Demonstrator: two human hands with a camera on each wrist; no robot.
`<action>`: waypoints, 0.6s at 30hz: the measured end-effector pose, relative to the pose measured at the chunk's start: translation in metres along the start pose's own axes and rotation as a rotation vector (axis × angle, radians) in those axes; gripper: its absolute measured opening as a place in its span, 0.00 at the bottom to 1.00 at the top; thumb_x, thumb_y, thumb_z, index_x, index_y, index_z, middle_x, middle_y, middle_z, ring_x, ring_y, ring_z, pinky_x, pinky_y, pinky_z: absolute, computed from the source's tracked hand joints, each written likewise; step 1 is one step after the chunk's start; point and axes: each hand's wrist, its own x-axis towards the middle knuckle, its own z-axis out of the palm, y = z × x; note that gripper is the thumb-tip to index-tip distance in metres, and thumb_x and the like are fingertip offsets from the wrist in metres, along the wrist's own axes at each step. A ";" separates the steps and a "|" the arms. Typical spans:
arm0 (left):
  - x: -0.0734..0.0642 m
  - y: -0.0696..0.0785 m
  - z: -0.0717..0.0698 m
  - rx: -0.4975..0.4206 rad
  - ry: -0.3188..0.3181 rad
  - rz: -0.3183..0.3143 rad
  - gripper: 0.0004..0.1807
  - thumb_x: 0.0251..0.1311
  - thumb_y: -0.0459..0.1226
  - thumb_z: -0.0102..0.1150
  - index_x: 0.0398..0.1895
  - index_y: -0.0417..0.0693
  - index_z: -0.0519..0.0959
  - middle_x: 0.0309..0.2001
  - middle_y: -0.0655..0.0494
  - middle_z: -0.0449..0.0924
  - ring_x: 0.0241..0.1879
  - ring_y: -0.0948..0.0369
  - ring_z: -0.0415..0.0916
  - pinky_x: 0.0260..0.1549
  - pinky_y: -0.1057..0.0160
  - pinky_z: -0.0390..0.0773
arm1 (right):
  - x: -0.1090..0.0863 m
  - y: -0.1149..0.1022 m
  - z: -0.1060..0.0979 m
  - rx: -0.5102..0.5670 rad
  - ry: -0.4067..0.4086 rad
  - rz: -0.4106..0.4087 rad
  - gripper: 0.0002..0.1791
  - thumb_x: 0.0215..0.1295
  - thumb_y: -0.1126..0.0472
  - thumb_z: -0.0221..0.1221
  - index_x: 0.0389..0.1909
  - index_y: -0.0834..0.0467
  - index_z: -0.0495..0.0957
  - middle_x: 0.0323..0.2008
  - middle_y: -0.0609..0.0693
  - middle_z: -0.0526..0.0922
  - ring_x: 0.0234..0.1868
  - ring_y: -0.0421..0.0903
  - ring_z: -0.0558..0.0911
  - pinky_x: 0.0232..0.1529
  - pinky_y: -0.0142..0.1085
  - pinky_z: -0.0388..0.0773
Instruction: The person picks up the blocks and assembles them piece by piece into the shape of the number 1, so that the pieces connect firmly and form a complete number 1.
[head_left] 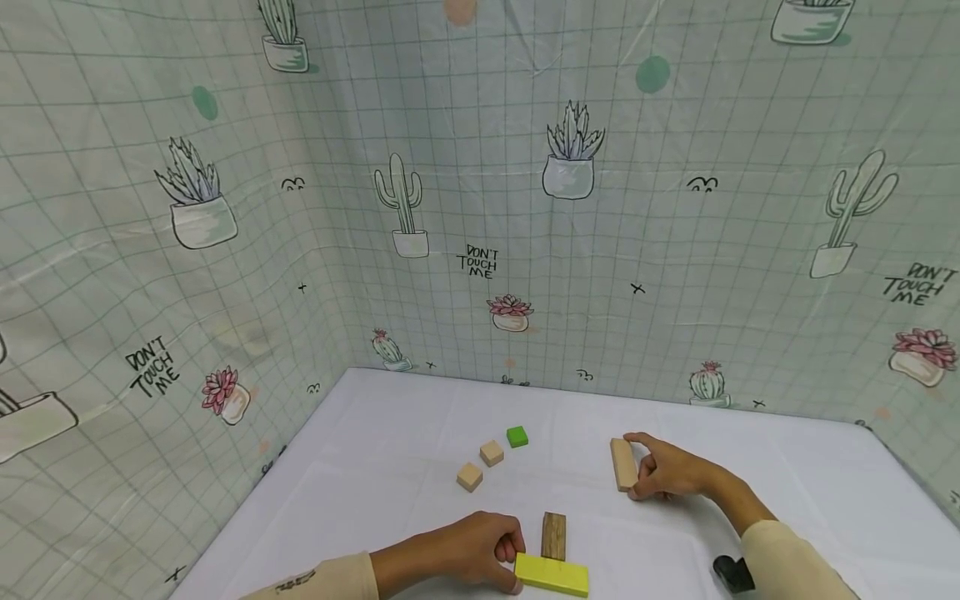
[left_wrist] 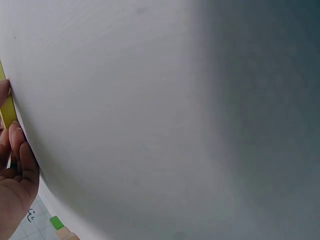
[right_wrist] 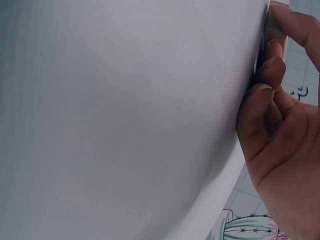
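Observation:
At the near edge of the head view lies a yellow block (head_left: 553, 577), long and flat. My left hand (head_left: 476, 546) pinches its left end between thumb and fingers; the left wrist view catches part of the yellow block (left_wrist: 7, 112) at its left border. A dark brown wooden block (head_left: 553, 535) points away from the yellow one, its near end right at the yellow edge. Farther back and to the right, my right hand (head_left: 671, 471) grips a pale wooden block (head_left: 623, 465) by its two ends, thumb near and index finger far. Fingers partly hide this pale block (right_wrist: 274, 27) in the right wrist view.
Two small pale wooden cubes (head_left: 469, 477) and a green block (head_left: 517, 437) form a slanting row left of centre. A black object (head_left: 731, 573) lies beside the right sleeve. White cloth covers the table (head_left: 390, 433), with a cactus-print curtain (head_left: 480, 208) behind and at the sides.

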 end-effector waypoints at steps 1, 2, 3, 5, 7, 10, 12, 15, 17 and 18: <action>0.000 0.000 0.000 0.000 0.001 -0.002 0.14 0.52 0.33 0.75 0.36 0.52 0.77 0.28 0.64 0.72 0.29 0.72 0.67 0.33 0.74 0.71 | 0.000 0.000 0.000 0.005 -0.001 -0.001 0.55 0.56 0.62 0.71 0.74 0.72 0.44 0.27 0.48 0.79 0.25 0.41 0.73 0.24 0.33 0.70; 0.000 0.001 0.000 -0.002 0.001 -0.006 0.14 0.52 0.33 0.75 0.36 0.52 0.77 0.28 0.64 0.72 0.29 0.72 0.67 0.33 0.74 0.71 | 0.000 -0.001 0.000 0.005 -0.003 -0.002 0.55 0.56 0.62 0.71 0.74 0.72 0.43 0.27 0.48 0.79 0.25 0.41 0.72 0.24 0.33 0.70; -0.001 0.001 0.000 -0.003 0.002 -0.010 0.14 0.52 0.33 0.75 0.35 0.52 0.77 0.28 0.64 0.72 0.29 0.72 0.67 0.33 0.74 0.71 | 0.000 -0.001 0.000 0.005 -0.005 -0.002 0.56 0.56 0.62 0.71 0.74 0.72 0.43 0.27 0.48 0.79 0.25 0.41 0.72 0.24 0.33 0.70; -0.001 0.002 0.000 -0.001 0.004 -0.012 0.14 0.52 0.33 0.75 0.35 0.52 0.78 0.28 0.64 0.72 0.29 0.72 0.67 0.33 0.74 0.71 | -0.001 -0.002 0.000 0.000 -0.010 0.001 0.57 0.56 0.62 0.71 0.75 0.72 0.41 0.27 0.48 0.79 0.25 0.41 0.73 0.24 0.33 0.70; -0.001 0.003 0.000 0.001 0.005 -0.010 0.14 0.52 0.33 0.75 0.35 0.52 0.78 0.28 0.64 0.72 0.29 0.72 0.67 0.33 0.74 0.71 | -0.001 -0.004 -0.001 -0.011 -0.017 0.003 0.59 0.56 0.62 0.71 0.75 0.73 0.39 0.27 0.49 0.80 0.25 0.41 0.73 0.24 0.33 0.70; -0.001 0.002 0.000 0.007 0.007 0.000 0.14 0.52 0.33 0.75 0.36 0.51 0.78 0.28 0.65 0.72 0.29 0.72 0.67 0.33 0.74 0.71 | -0.002 -0.005 -0.001 -0.042 -0.024 0.008 0.59 0.55 0.62 0.71 0.75 0.73 0.39 0.27 0.49 0.80 0.25 0.42 0.73 0.25 0.33 0.71; -0.001 0.002 0.000 0.009 0.007 0.007 0.14 0.52 0.33 0.75 0.36 0.51 0.78 0.28 0.65 0.72 0.29 0.73 0.67 0.33 0.74 0.71 | -0.002 -0.006 -0.001 -0.059 -0.022 0.015 0.58 0.55 0.62 0.71 0.75 0.73 0.41 0.27 0.49 0.79 0.25 0.42 0.73 0.25 0.33 0.71; 0.000 0.001 0.000 0.009 0.006 0.008 0.14 0.52 0.33 0.74 0.36 0.51 0.78 0.28 0.65 0.72 0.29 0.73 0.68 0.34 0.74 0.72 | -0.001 -0.006 -0.001 -0.068 -0.018 0.026 0.56 0.54 0.63 0.71 0.75 0.73 0.44 0.27 0.49 0.79 0.26 0.43 0.74 0.25 0.33 0.71; 0.000 0.000 0.000 0.013 0.007 0.004 0.14 0.52 0.33 0.75 0.36 0.52 0.78 0.28 0.65 0.73 0.29 0.73 0.68 0.34 0.74 0.72 | 0.000 -0.005 -0.001 -0.064 -0.015 0.029 0.56 0.54 0.64 0.71 0.74 0.73 0.45 0.27 0.49 0.79 0.26 0.43 0.74 0.25 0.34 0.71; 0.000 0.000 0.000 0.015 0.007 0.001 0.14 0.52 0.33 0.75 0.36 0.52 0.78 0.28 0.65 0.73 0.29 0.73 0.68 0.34 0.74 0.72 | 0.001 -0.005 -0.002 -0.063 -0.013 0.029 0.55 0.54 0.64 0.71 0.74 0.72 0.45 0.27 0.49 0.79 0.27 0.43 0.74 0.25 0.34 0.71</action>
